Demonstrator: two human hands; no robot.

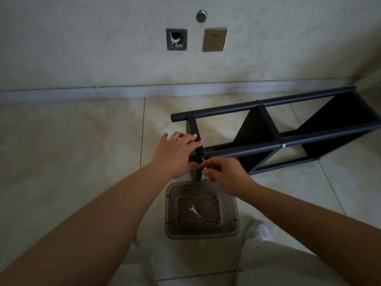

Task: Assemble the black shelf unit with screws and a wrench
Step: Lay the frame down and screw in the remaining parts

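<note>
Tiled floor by the wall carries our black shelf unit (268, 137) on its side, our left hand (177, 153) open, steadying its end panel, our right hand (222, 174) pinching a screw; next, likely the wrench (194, 211) from the tray (171, 203).

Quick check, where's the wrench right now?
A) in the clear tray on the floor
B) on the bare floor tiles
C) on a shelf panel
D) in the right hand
A: the silver wrench lies on the bottom of the clear tray on the floor below the hands, while the left hand rests on the shelf unit and the right hand pinches something small at its end, not the wrench.
</note>
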